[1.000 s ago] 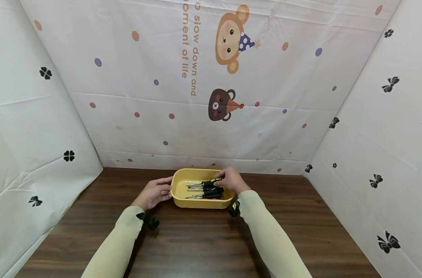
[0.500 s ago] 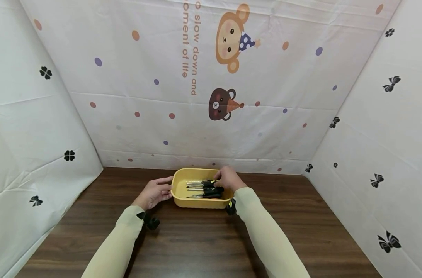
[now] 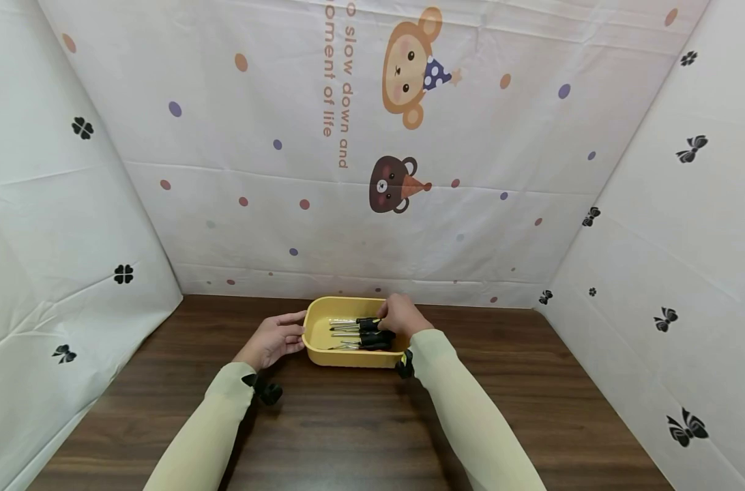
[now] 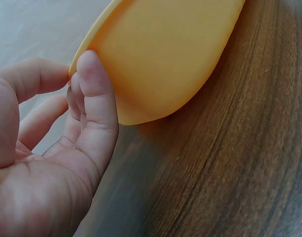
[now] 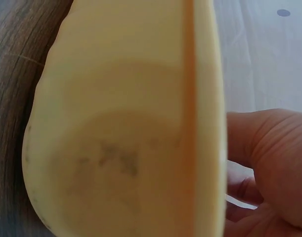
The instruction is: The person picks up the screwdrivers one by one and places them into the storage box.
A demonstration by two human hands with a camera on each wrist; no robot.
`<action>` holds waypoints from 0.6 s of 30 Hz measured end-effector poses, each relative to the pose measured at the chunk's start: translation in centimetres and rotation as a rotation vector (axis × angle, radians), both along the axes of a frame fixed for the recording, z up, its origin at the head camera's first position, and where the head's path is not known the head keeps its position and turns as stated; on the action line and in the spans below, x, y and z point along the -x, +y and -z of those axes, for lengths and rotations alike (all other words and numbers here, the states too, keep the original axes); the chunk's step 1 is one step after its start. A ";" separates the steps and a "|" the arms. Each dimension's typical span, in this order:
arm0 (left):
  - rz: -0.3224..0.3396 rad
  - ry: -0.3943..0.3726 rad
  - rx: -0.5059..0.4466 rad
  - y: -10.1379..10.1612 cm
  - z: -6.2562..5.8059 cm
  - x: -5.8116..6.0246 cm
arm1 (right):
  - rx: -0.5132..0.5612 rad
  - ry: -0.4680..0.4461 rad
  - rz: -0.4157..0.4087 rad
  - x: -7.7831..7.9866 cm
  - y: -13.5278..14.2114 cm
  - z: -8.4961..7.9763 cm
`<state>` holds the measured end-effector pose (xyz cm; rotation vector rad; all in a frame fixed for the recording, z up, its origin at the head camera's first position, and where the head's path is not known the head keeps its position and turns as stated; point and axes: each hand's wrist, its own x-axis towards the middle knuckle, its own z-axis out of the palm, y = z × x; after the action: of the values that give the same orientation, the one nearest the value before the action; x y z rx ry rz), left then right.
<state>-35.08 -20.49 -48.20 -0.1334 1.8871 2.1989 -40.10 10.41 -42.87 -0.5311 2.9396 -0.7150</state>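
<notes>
A yellow plastic bin [image 3: 348, 360] sits on the wooden table near the back wall. Inside it several screwdrivers [image 3: 366, 339] lie side by side, black handles to the right and metal shafts to the left. My right hand [image 3: 404, 316] reaches over the bin's right end and pinches a screwdriver handle in the back part of the row; its fingertips hide part of that handle. In the right wrist view the bin wall [image 5: 126, 89] hides the fingertips. My left hand [image 3: 274, 341] touches the bin's left end, thumb and fingertips against the rim and outer wall in the left wrist view.
White patterned sheets hang behind the brown table [image 3: 348, 423] and on both sides. The bin's far rim stands close to the back sheet [image 3: 323, 279]. Black wrist devices sit on both wrists, and the right one [image 3: 404, 365] is beside the bin's front right corner.
My right hand and forearm have shifted slightly left, and the fingers now cover more of the screwdriver handles. The left hand and the bin stay in place.
</notes>
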 end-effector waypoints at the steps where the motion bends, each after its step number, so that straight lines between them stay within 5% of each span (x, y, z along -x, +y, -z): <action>1: 0.001 0.000 -0.001 0.0 0.0 0.0 | -0.010 0.005 -0.001 0.0 0.0 0.0; 18: 0.021 0.004 0.122 -0.4 -0.7 -0.1 | 0.043 0.072 0.001 -1.0 0.2 0.4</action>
<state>-34.98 -20.93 -47.48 -0.1297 2.0153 2.0718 -39.08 10.65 -43.27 -0.5710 2.9966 -0.7770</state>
